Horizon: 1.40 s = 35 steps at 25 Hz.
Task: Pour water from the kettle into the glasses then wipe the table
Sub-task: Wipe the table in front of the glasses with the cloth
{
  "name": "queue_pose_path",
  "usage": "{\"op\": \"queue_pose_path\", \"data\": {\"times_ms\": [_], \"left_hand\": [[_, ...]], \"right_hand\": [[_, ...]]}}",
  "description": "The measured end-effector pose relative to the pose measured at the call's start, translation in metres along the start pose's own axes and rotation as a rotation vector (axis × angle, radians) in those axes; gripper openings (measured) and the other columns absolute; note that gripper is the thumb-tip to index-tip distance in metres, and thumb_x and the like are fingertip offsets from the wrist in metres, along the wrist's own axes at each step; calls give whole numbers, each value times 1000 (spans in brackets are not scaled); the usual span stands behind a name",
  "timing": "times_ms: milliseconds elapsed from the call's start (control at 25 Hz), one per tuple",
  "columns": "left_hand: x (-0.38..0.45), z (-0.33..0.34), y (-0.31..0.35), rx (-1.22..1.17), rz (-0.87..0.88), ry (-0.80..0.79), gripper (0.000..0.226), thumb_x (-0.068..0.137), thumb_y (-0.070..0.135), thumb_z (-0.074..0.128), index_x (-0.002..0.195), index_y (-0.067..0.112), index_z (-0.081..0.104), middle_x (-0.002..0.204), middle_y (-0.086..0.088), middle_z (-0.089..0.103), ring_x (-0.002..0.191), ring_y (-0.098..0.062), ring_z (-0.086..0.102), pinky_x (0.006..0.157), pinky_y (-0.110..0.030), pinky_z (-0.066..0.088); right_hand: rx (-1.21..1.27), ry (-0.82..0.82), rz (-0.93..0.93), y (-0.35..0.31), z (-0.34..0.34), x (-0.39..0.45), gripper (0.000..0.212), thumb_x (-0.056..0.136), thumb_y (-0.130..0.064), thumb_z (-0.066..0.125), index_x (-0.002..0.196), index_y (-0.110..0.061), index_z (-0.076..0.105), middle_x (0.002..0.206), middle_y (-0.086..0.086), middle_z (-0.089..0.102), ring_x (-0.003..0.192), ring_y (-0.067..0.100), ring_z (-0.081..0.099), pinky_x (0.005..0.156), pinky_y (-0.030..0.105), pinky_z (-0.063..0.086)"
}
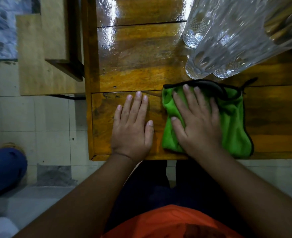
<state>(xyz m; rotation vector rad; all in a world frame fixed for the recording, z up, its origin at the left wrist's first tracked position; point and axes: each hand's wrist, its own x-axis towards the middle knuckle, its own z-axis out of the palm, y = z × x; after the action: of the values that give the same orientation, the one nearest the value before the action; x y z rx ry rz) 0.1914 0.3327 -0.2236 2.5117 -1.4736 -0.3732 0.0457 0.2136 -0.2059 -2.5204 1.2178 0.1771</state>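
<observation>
My right hand [196,121] lies flat, fingers spread, pressing down on the green cloth [231,121]; nothing is clenched, the palm simply pins the cloth to the table [275,117]; the cloth is bunched under the fingers and spreads out to the right of the hand, near the front edge. My left hand [133,124] rests open and empty on bare wood just beside the cloth, fingers straight, holding nothing. Beyond both hands the wood shines wet [133,42], a long streak running away from me, nearer the left hand's side; so I judge the wipe must push forward and a little left, and the right hand already has the cloth for it. The glasses [208,54] stand just past the cloth, to the right; I would steer clear of them. I see no kettle.
</observation>
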Motion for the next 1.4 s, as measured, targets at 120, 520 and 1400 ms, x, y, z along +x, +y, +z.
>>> {"op": "queue_pose_path", "data": {"times_ms": [120,520,1400], "left_hand": [[10,-3,24,-157,-107,8,68,91,29,46,155,14,31,166,-4,22,155,-20,9,125,-43,3],[14,15,46,13,-15,14,69,96,35,40,158,11,22,167,-7,16,155,-22,9,124,-44,5],[19,17,78,-55,-22,4,72,93,36,45,157,11,24,167,-7,17,155,-22,8,124,-45,5]], "right_hand": [[-23,-5,-22,8,6,-36,65,93,-45,46,154,-33,29,166,-2,19,153,21,16,120,52,12],[-14,-13,-23,37,-4,-34,66,92,-42,48,154,-33,29,166,-2,19,153,22,16,120,51,9],[-17,-44,11,75,-7,-66,67,93,-41,47,155,-34,25,166,-5,15,154,19,10,120,49,7]]}}
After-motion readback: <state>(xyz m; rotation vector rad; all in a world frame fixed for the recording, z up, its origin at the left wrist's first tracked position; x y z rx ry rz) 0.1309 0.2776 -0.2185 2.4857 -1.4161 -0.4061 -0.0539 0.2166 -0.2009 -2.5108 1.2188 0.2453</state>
